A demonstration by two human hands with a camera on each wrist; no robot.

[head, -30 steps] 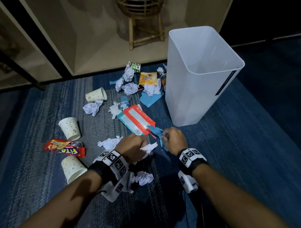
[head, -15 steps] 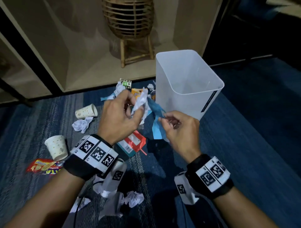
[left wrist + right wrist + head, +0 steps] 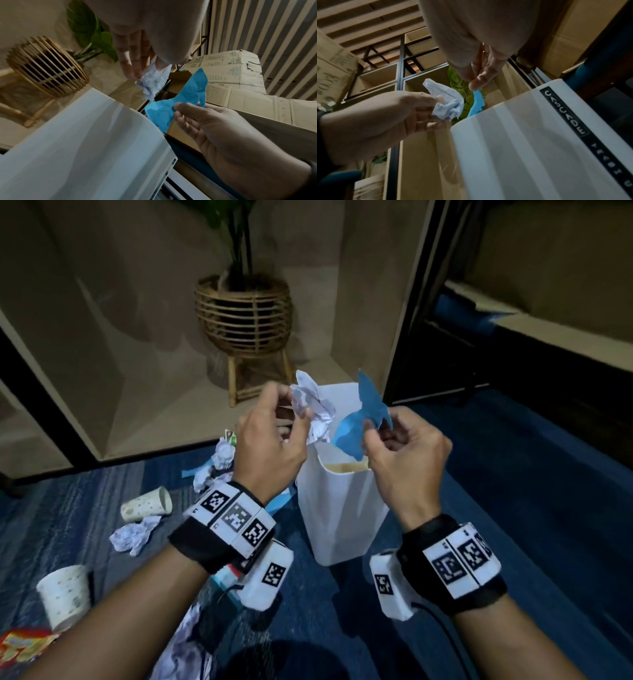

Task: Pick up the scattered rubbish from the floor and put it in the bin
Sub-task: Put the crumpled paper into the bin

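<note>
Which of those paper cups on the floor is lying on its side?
The paper cup farthest from the person, lying above a crumpled paper ball in the head view, with its open mouth facing right. The nearer cup stands mouth down.

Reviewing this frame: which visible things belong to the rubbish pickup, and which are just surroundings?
Job: crumpled white paper ball in left hand; torn blue paper scrap in right hand; white plastic bin; spotted paper cups.
Surroundings: rattan plant stand; cardboard boxes.
</note>
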